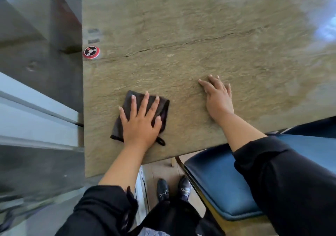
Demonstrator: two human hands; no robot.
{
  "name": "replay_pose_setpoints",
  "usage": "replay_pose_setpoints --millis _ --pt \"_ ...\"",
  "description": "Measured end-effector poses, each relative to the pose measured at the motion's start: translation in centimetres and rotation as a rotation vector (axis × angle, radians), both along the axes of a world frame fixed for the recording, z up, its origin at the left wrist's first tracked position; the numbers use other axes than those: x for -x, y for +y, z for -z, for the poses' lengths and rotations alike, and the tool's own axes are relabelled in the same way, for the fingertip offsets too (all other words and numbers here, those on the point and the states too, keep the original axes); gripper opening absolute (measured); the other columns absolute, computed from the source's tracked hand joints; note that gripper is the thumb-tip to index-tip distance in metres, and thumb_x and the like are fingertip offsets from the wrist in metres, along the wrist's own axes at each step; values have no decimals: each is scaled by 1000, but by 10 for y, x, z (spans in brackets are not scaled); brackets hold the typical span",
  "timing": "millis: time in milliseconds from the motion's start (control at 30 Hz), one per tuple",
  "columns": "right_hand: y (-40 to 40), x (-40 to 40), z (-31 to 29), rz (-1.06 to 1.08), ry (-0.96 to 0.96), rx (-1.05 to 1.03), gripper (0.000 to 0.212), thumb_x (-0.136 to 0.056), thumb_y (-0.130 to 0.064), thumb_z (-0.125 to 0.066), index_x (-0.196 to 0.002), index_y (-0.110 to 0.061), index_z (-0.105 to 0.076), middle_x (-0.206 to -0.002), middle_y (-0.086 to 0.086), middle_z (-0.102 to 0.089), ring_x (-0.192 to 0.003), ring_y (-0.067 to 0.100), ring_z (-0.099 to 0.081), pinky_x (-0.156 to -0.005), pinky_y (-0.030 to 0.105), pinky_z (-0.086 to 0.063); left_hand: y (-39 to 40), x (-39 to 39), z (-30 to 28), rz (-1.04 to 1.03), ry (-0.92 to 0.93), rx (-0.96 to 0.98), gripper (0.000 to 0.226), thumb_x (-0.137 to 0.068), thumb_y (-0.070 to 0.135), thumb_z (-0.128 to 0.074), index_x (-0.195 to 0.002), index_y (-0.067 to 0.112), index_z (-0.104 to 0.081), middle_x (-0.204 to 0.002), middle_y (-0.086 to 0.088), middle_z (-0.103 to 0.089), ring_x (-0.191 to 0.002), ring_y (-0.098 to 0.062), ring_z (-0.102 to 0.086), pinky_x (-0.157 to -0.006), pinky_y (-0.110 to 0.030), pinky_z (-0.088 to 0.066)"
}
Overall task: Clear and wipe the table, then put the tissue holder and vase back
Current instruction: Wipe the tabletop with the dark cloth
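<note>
A dark brown folded cloth (pixel 163 106) lies on the stone-patterned table (pixel 200 35) near its front left corner. My left hand (pixel 141 121) presses flat on the cloth with its fingers spread. My right hand (pixel 218 97) rests palm down on the bare tabletop to the right of the cloth, fingers apart, holding nothing. No tissue holder or vase is in view.
A round red and black call button (pixel 91 52) sits at the table's left edge, with two small dark labels (pixel 93 35) behind it. A blue padded chair (pixel 227 181) stands under the front edge on the right. A window ledge (pixel 36 108) runs along the left.
</note>
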State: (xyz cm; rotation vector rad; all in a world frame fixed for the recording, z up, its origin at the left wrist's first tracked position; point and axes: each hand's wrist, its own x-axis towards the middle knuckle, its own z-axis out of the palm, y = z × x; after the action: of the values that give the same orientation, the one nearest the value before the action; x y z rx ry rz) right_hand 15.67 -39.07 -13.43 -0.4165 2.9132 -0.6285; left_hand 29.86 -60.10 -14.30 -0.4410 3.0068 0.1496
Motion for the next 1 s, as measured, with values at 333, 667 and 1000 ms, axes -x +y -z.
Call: replay_pose_setpoints --millis 333,667,1000 --pt "-75 -58 -29 37 -33 398 45 -98 -5 -37 -141 -13 -45 -148 3 -40 -142 16 -27 -116 25 -22 45 0 -16 30 22 -391 52 -102 32 -21 -152 27 -11 -162 7 1 -149 -19 7 -119 -46 6" --pt "-102 -113 8 -416 105 -140 67 -94 -58 -21 -153 -26 -20 -161 1 -16 -149 26 -4 -121 47 -4 -18 -17 -8 -255 328 -652 60 -91 31 -14 -144 24 -41 -154 8 -33 -145 -4 -16 -117 -33 9" --pt "12 -52 -9 -785 34 -500 75 -82 -75 -2 -144 -42 25 -155 -11 29 -143 25 28 -119 48 10 44 18 -10 -310 251 -412 61 -89 39 -23 -147 24 -34 -157 1 -28 -148 -23 -10 -116 -54 4"
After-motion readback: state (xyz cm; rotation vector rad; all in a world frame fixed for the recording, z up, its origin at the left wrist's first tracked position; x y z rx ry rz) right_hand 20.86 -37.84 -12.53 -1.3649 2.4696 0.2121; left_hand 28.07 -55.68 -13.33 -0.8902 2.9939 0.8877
